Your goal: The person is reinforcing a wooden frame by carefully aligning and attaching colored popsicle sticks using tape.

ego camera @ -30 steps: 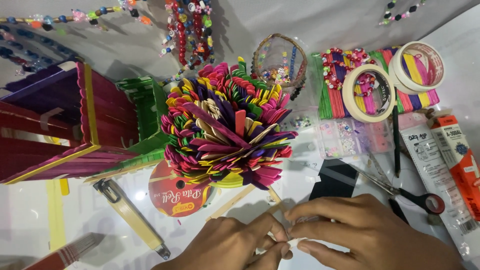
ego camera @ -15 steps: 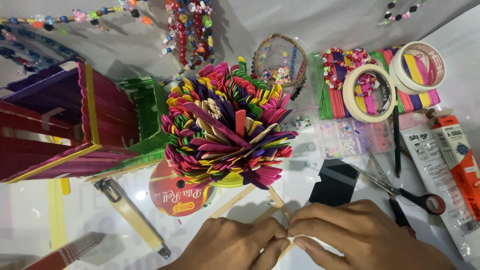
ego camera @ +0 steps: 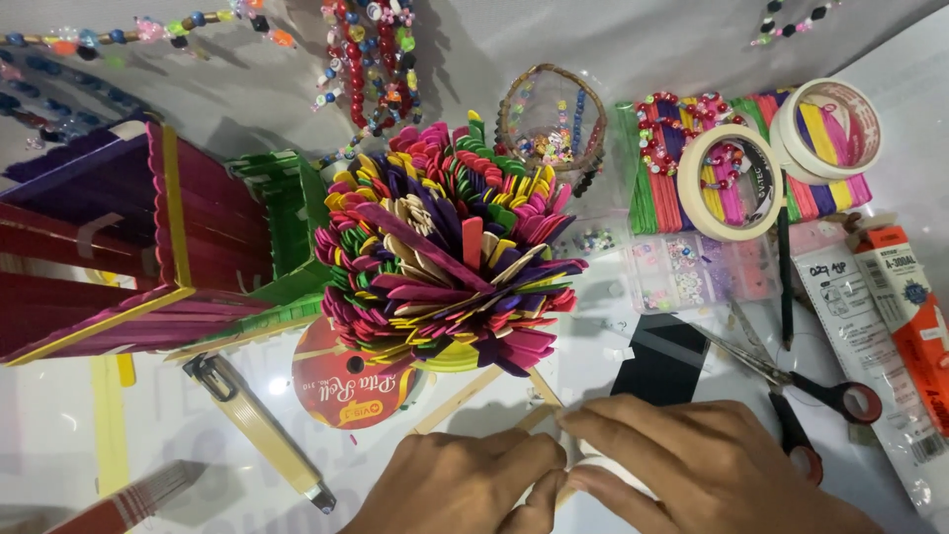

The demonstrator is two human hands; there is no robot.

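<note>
My left hand [ego camera: 465,487] and my right hand [ego camera: 702,465] meet at the bottom middle of the table, fingertips pressed together on a plain wooden craft stick [ego camera: 539,415] and a white roll [ego camera: 618,475] half hidden under the right hand. Just beyond the fingers stands a tall bunch of many coloured craft sticks [ego camera: 450,262] spread like a flower. More bare sticks [ego camera: 460,400] lie under it, pointing toward my hands.
Red-handled scissors [ego camera: 820,400] and a black card [ego camera: 662,366] lie right of my hands. A yellow cutter [ego camera: 262,430] and red tape disc [ego camera: 356,381] lie left. A purple stick box [ego camera: 109,237], masking tape rolls [ego camera: 732,183], bead strings [ego camera: 371,59] and glue packs [ego camera: 890,316] surround them.
Both hands have shifted slightly lower and closer to the frame's bottom edge, fingers still pinched together on the stick; nothing else on the table has moved.
</note>
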